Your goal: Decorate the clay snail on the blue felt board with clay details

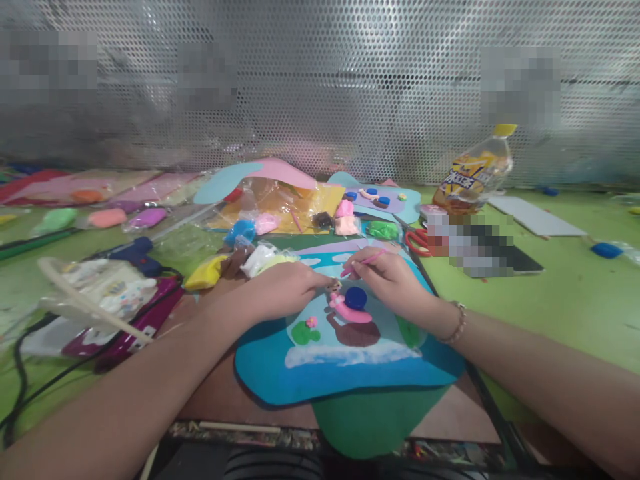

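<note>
On a layered blue foam sheet (260,373) lies a pink clay snail (353,312) with a round dark-blue bottle cap (356,298) as its shell. My left hand (293,285) reaches in from the left, fingertips closed at the snail's small head, partly covering it. Between the fingers of my right hand (390,275) is a thin pink modelling tool (363,261), its tip just above and right of the head. Below the snail is a brown clay patch (359,332). A green clay piece with a pink flower (306,332) sits to its left.
Bagged clay, including yellow (206,272) and green (383,230), lies beyond the sheet. At left are a blue glue gun (137,253) and cables. Red-handled scissors (419,243), a dark phone-like slab (505,252) and a tilted drink bottle (473,173) are at right. Perforated metal (320,87) stands behind.
</note>
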A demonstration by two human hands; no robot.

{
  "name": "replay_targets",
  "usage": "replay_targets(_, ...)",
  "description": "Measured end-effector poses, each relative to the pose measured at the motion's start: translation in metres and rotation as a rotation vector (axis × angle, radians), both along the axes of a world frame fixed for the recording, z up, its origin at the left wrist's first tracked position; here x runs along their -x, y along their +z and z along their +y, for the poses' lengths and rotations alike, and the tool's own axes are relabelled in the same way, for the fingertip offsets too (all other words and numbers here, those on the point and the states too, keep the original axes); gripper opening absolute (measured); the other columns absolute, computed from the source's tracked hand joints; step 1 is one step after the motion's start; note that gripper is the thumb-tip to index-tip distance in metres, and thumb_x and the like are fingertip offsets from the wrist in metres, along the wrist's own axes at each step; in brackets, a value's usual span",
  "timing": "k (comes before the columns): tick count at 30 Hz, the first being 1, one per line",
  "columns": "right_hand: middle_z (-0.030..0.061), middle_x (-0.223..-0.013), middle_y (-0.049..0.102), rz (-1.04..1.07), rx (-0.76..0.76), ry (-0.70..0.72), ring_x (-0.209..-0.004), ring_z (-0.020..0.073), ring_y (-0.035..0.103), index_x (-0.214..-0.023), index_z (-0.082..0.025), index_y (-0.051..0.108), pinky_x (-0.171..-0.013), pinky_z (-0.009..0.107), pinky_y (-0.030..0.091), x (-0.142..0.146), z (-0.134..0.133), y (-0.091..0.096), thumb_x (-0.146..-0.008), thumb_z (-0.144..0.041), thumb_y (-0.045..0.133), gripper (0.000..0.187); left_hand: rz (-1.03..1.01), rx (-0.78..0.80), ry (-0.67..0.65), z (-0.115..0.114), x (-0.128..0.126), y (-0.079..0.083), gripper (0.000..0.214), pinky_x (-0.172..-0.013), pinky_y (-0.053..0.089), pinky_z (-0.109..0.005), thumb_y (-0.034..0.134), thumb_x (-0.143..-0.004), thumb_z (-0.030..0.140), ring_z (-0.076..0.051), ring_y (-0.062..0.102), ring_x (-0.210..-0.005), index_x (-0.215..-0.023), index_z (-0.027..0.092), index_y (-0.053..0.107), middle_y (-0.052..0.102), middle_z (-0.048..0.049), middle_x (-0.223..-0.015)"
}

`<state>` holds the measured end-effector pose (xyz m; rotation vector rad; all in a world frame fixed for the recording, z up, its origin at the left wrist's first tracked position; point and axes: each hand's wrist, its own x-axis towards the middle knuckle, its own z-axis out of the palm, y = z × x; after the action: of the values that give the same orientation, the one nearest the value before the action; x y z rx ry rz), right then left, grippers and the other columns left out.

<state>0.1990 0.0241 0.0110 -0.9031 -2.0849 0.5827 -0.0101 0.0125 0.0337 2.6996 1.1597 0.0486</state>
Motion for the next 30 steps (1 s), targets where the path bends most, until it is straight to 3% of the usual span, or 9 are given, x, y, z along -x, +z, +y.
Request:
replay_targets(12, 0.0035, -0.074, 0.064, 0.003, -0.048, -0.008, -0.071, 0.0137, 0.06, -0.078, -0.016, 0.061, -0.066, 0.026, 0.046, 0.0002, -0.0001, 0.0009, -0.086, -0.017, 0.044, 0.018, 0.033, -0.003, 0.01, 0.0006, 0.0002, -0.0038, 0.04, -0.065, 0.04, -0.025, 0.038, -0.088, 0.019, -0.019, 0.062, -0.085, -0.119, 0.036, 0.055, 0.068, 0.0003, -0.101)
replay_targets(17, 0.0027, -0.073, 0.064, 0.005, -0.083, -0.015, -0.07, 0.0135, 0.059, -0.077, -0.016, 0.061, -0.065, 0.026, 0.045, 0.0007, -0.0007, 0.0021, -0.086, -0.015, 0.045, 0.018, 0.055, -0.004, 0.028, -0.0017, -0.001, -0.0026, 0.044, -0.063, 0.04, -0.025, 0.037, -0.087, 0.017, -0.018, 0.063, -0.079, -0.125, 0.034, 0.051, 0.068, -0.0009, -0.096)
replay_targets(21, 0.0022, -0.072, 0.064, -0.003, -0.105, -0.012, -0.07, 0.0132, 0.059, -0.077, -0.017, 0.061, -0.065, 0.025, 0.044, -0.0006, -0.0003, 0.0019, -0.084, -0.012, 0.045, 0.019, 0.023, -0.018, 0.07, -0.0003, -0.0008, -0.0033, 0.046, -0.069, 0.043, -0.026, 0.037, -0.087, 0.016, -0.019, 0.062, -0.086, -0.13, 0.03, 0.047, 0.067, -0.0029, -0.105)
replay_targets(26, 0.0027, -0.077, 0.064, -0.043, -0.058, 0.001, -0.073, 0.0132, 0.059, -0.072, -0.016, 0.059, -0.068, 0.026, 0.044, -0.0018, 0.0003, 0.0007, -0.082, -0.009, 0.045, 0.019, -0.009, -0.106, 0.11, 0.0008, -0.0009, -0.0011, 0.033, -0.073, 0.043, -0.03, 0.038, -0.085, 0.015, -0.021, 0.062, -0.091, -0.108, 0.023, 0.061, 0.067, -0.0038, -0.102)
replay_targets(30, 0.0023, -0.078, 0.063, -0.083, -0.035, 0.009, -0.073, 0.0128, 0.057, -0.074, -0.016, 0.059, -0.067, 0.025, 0.044, -0.0012, 0.0001, 0.001, -0.082, -0.006, 0.043, 0.02, 0.025, -0.154, 0.152, 0.0, -0.0017, 0.0011, 0.025, -0.062, 0.04, -0.03, 0.034, -0.09, 0.021, -0.022, 0.062, -0.078, -0.097, 0.018, 0.057, 0.066, -0.0051, -0.085)
